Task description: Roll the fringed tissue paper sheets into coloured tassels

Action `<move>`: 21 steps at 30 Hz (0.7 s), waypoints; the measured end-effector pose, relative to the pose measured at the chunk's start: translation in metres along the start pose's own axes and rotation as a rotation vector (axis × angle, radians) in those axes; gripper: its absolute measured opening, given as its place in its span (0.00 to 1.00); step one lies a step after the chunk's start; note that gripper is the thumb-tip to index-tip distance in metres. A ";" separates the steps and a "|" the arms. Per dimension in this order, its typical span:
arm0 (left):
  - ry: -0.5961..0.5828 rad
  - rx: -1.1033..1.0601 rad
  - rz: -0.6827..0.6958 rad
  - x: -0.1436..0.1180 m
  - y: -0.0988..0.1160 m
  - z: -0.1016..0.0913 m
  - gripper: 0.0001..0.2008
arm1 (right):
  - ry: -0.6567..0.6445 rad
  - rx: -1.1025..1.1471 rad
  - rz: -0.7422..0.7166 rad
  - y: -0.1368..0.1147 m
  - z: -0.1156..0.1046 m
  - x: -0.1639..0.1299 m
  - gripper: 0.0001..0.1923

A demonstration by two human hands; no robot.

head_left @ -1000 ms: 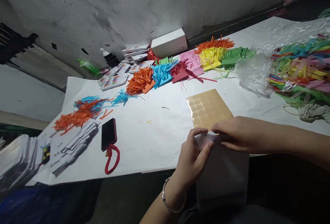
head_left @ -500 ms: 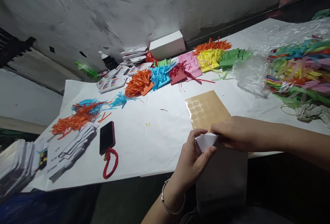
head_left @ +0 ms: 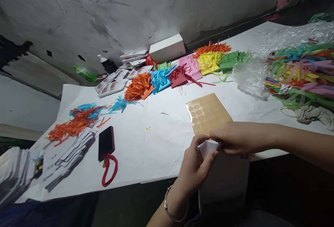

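A tall white box point(head_left: 224, 181) stands upright below the table's front edge, its lower part in shadow. Its folded white top end shows between my hands. My left hand point(head_left: 191, 166) wraps round the near left corner of that end, thumb on the front and fingers behind. Across from it, my right hand point(head_left: 238, 138) is closed at the top edge of the box; its fingertips are partly hidden. Just beyond both hands lies a brown sheet of round clear stickers point(head_left: 211, 110), with several circles showing at its left side.
Fringed tissue-paper bundles point(head_left: 161, 79) run along the back of the white-covered table point(head_left: 161, 150). A phone point(head_left: 106, 143) with a red strap lies left, beside a stack of flat white cartons point(head_left: 70, 157). Plastic-wrapped coloured streamers point(head_left: 302, 70) fill the right. A white box point(head_left: 167, 48) rests against the wall.
The view has shifted slightly, so the table appears a little lower and further left. Both hands keep their hold on the white box, with only slight movement at its top.
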State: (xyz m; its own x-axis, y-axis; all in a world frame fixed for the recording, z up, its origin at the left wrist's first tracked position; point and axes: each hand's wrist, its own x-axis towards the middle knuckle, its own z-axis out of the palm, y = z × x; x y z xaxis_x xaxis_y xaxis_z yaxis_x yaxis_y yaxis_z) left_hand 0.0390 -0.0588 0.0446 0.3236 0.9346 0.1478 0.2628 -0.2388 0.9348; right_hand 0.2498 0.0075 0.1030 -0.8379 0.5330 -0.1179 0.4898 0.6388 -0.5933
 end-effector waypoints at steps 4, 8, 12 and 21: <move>0.013 0.026 -0.023 -0.001 0.001 0.000 0.13 | -0.042 -0.019 0.046 0.000 0.000 0.001 0.05; 0.034 0.064 -0.021 -0.001 0.001 -0.002 0.12 | -0.029 0.021 0.090 -0.002 -0.003 -0.001 0.01; 0.060 0.064 -0.057 -0.003 0.002 -0.004 0.10 | -0.036 0.077 0.119 0.002 -0.005 -0.006 0.08; -0.027 -0.195 -0.230 -0.005 0.008 -0.012 0.22 | -0.018 0.214 0.117 -0.001 0.005 -0.028 0.21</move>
State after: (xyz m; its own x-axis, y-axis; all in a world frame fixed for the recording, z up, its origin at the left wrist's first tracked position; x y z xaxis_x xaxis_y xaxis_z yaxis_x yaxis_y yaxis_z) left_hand 0.0282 -0.0625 0.0550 0.3006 0.9503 -0.0814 0.1535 0.0360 0.9875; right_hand 0.2711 -0.0110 0.1029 -0.7834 0.5853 -0.2093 0.5237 0.4401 -0.7295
